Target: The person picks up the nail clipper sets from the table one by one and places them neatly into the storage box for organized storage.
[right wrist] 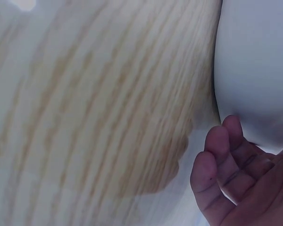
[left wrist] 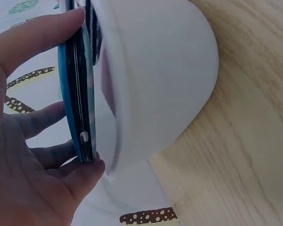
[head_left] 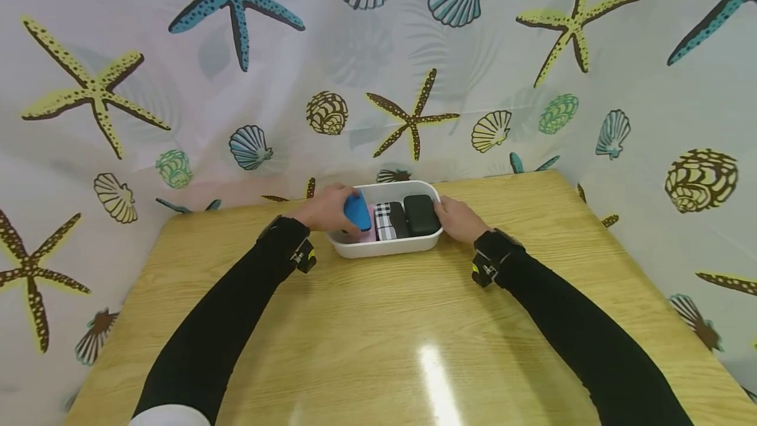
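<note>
In the head view a white oblong bin (head_left: 384, 250) stands toward the back of the table. At its left end, my left hand (head_left: 329, 208) pinches a thin blue zip wallet (head_left: 357, 211) over the bin. The wallet's dark zipped edge and small pull show in the left wrist view, thumb on one end and fingers along its side and lower edge. My right hand (head_left: 463, 219) holds the bin's right end at the rim, its fingers (right wrist: 217, 141) along the outer wall. Inside the bin are a pink item (head_left: 368, 234), a black-and-white plaid pouch (head_left: 387, 222) and a black case (head_left: 421, 214).
The wood-grain table (head_left: 367, 321) reaches toward me, with a bright glare streak near its front. A white cloth (head_left: 284, 97) printed with starfish and shells hangs behind the table and along its sides, close behind the bin.
</note>
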Available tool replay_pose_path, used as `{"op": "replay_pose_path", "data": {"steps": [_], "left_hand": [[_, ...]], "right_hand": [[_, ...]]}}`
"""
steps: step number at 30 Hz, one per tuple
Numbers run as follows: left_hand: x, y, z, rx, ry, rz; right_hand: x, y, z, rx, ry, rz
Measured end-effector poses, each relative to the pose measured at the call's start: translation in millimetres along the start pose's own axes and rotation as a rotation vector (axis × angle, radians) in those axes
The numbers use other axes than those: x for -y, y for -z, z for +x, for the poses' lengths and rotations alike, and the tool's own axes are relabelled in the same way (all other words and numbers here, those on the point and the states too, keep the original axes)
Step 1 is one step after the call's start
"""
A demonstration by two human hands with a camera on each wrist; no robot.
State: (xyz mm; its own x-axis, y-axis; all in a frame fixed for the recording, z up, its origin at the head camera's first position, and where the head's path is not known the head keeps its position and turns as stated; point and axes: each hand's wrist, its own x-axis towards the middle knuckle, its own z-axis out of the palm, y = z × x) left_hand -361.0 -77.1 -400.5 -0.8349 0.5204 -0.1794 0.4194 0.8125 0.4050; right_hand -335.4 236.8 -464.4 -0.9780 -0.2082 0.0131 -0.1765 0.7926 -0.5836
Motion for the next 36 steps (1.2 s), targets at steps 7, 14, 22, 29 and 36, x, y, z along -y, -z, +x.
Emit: {"op": "replay_pose_path", "data": {"steps": [7,14,22,29,36], "left_hand": [[-1.3,-7.6,6.6,0.07,-0.038,-0.037],[-4.2,-5.7,1.5,0.092,-0.107,-0.125],[-3.0,-12.6,-0.9,0.046,-0.084,-0.123],[6.6,-22.3,-12.0,-0.308,0.125,0.06],[28.9,-46.7,-13.4,-0.373,0.19,0.171]], "right_hand": [[2,1.7,-1,0.015,-0.016,0.012],[5,3.6,-1,0.015,-0.011,0.023],[4,2.0,-2,0.02,-0.022,0.034],[3,1.2,-2,0.013,-0.022,0.03],[2,-1.6,2,-0.005,-0.028,0.021]]}}
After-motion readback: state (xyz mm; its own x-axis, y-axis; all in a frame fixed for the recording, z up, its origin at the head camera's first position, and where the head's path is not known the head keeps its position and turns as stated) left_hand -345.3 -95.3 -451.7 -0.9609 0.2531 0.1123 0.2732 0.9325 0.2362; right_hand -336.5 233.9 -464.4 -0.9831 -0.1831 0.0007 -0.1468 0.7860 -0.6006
